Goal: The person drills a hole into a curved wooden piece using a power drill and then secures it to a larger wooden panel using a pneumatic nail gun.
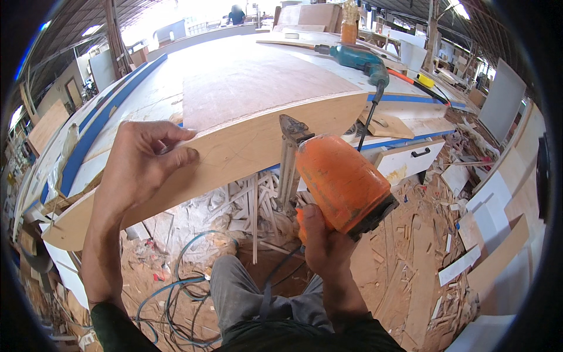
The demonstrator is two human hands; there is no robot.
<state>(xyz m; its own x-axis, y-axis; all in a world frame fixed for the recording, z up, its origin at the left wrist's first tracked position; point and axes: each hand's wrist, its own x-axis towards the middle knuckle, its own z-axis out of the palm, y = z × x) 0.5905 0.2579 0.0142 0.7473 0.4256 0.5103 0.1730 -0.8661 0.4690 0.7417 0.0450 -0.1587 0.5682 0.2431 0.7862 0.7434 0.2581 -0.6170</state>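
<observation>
Right hand [321, 237] clamped on the orange nail gun [340, 182], nose just right of the plywood edge strip [234, 155]; left hand [146, 161] pinches that strip, running left-right.

Matt plywood strip [234, 152], scuffed orange plastic — nail gun [340, 182]
</observation>
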